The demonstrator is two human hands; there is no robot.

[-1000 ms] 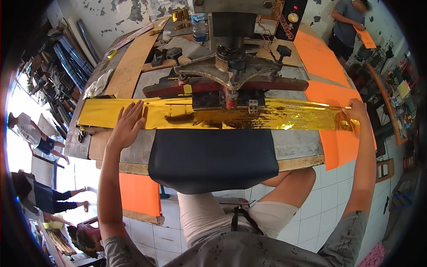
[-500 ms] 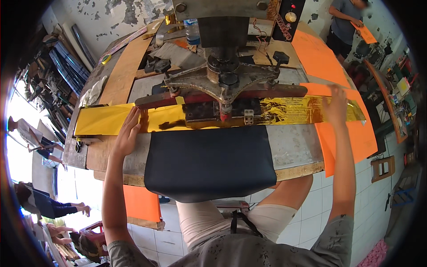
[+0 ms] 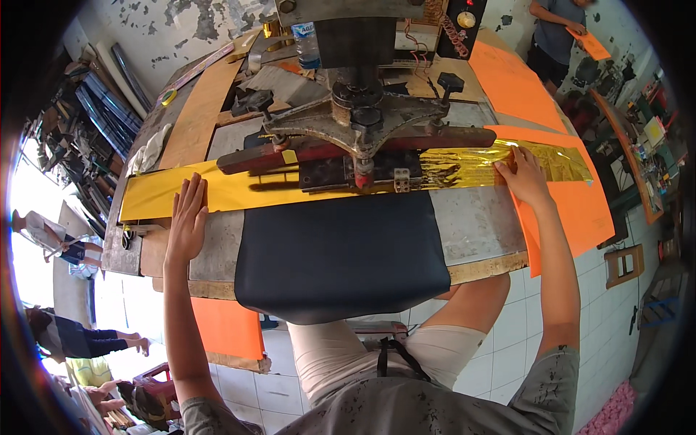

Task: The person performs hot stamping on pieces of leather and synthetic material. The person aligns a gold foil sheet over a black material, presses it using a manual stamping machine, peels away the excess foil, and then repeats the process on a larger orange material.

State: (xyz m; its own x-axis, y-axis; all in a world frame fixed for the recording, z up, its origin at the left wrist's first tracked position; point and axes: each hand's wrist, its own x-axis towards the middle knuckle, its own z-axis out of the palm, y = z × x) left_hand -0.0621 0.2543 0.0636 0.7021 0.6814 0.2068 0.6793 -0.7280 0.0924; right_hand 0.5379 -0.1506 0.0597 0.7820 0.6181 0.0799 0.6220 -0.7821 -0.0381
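Both hands flat, fingers released: left hand and right hand press gold foil under the press; thin, slippery, crease-prone, best handled at its ends.

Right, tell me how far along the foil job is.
Done: the dark blue cover lies on the press bed, and the gold foil strip is threaded under the press head. In hand: left hand and right hand flatten the strip. Left: pressing, seemingly.

A peeling grey wall rises behind, white floor tiles below, bright daylight at left.
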